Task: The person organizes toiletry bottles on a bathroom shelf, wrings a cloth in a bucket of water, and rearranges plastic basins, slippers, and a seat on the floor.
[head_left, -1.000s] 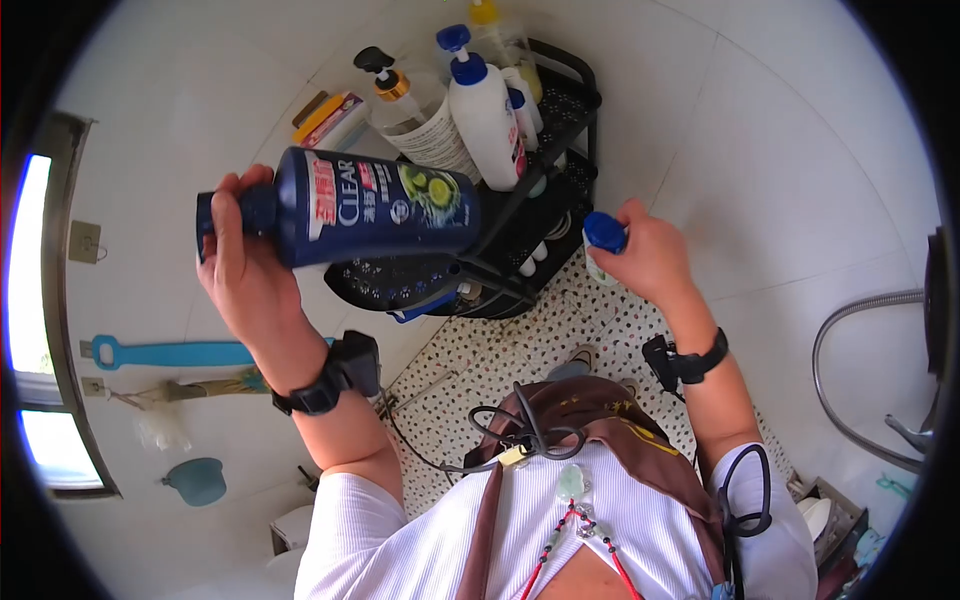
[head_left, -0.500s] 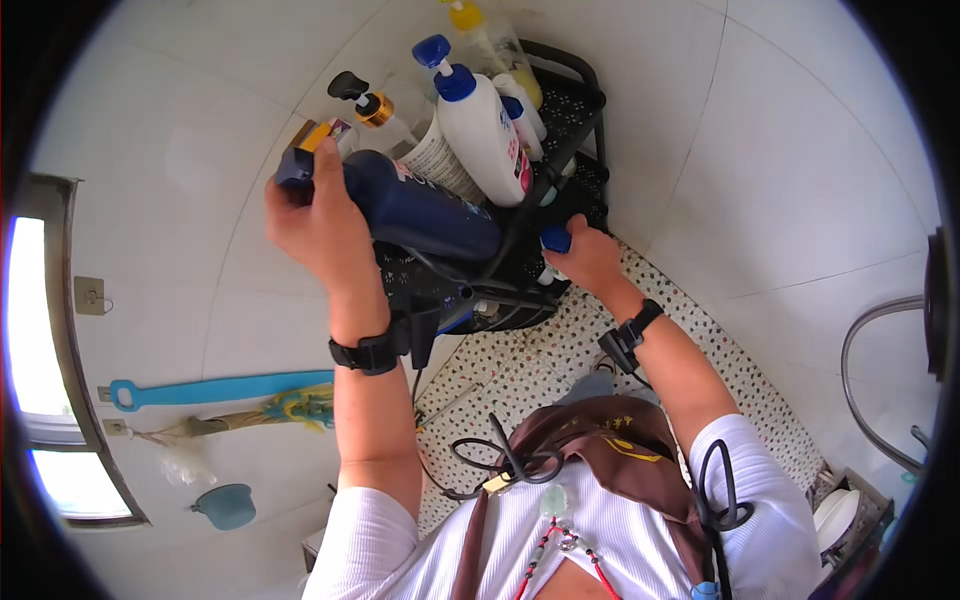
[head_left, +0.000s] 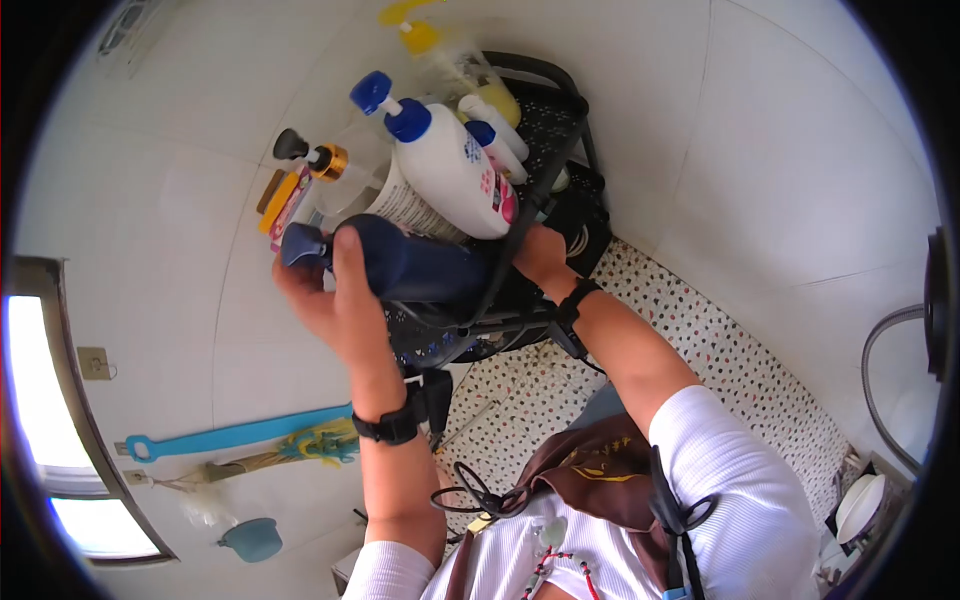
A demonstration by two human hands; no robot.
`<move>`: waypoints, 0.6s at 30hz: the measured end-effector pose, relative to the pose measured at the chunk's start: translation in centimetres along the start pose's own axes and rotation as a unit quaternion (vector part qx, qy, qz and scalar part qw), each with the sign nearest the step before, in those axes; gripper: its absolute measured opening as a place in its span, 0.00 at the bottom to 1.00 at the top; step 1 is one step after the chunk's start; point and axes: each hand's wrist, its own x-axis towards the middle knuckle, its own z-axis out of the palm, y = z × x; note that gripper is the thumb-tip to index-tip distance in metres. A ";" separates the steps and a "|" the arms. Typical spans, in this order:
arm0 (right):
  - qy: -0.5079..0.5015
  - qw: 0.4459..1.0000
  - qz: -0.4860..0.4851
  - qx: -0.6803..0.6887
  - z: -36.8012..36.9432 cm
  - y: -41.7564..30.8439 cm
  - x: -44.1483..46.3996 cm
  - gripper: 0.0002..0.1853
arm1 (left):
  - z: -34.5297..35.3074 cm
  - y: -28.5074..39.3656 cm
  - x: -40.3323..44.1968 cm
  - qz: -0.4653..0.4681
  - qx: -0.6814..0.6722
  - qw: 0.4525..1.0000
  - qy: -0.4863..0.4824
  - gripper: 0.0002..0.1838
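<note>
"Dark-blue bottle (head_left: pixel 425 268): where?"
"At the rack (head_left: pixel 548 110), left hand (head_left: pixel 342 308) pinching its neck; likely seating it"
"Right hand (head_left: pixel 545 255)?"
"Inside the rack, fingers hidden, can't tell; next calls for steadying the bottle"

There is a dark blue bottle (head_left: pixel 430 268), and a white bottle (head_left: pixel 450 175) which has a blue pump (head_left: pixel 407 120) and pink marks (head_left: pixel 497 192). The rack (head_left: pixel 545 110) is black. The floor (head_left: pixel 690 320) is whitish, with black and reddish-brown spots. The apron (head_left: pixel 560 465) is brown with a yellow mark (head_left: pixel 603 476); the shirt (head_left: pixel 735 470) is white with fine lines. The wall (head_left: pixel 790 170) is white.
</note>
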 end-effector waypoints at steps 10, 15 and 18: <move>-0.046 0.993 0.085 0.062 1.9 -0.1 1.3 0.20 | -2.3 -0.2 -1.8 -0.050 -0.028 0.984 -0.167 0.45; -0.067 0.988 0.110 0.083 -0.9 -1.2 0.0 0.17 | -1.1 0.9 -2.0 -0.129 -0.065 0.977 -0.156 0.42; -0.076 0.992 0.076 0.059 0.5 -0.3 0.5 0.16 | -1.5 0.9 -1.8 -0.161 -0.063 0.976 -0.136 0.39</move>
